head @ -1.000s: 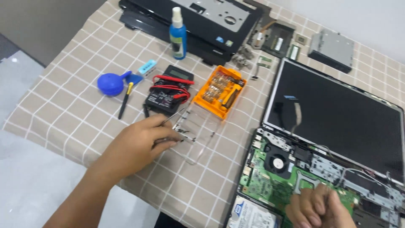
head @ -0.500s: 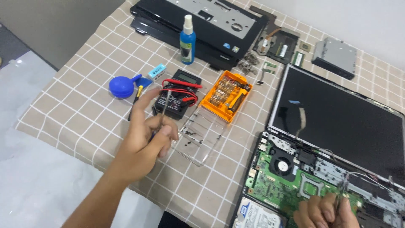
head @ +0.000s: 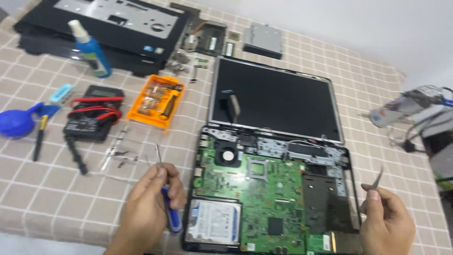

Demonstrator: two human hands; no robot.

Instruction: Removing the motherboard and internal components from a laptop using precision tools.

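Left hand [head: 148, 208] now grips screwdriver [head: 166, 198] over checked tablecloth [head: 56, 189]

The left hand [head: 147, 208] has lifted a blue-handled screwdriver [head: 166, 200] from the clear tray [head: 123, 158]

glossy green circuit board [head: 257, 189], checked cloth [head: 28, 189]

The left hand [head: 148, 208] grips a blue-handled screwdriver [head: 166, 198], tip up, just left of the opened laptop [head: 269, 189] on the checked worktop [head: 56, 189]. The right hand [head: 387, 224] pinches tweezers [head: 377, 178] beside the laptop's right edge. An orange bit case [head: 156, 100] lies behind.
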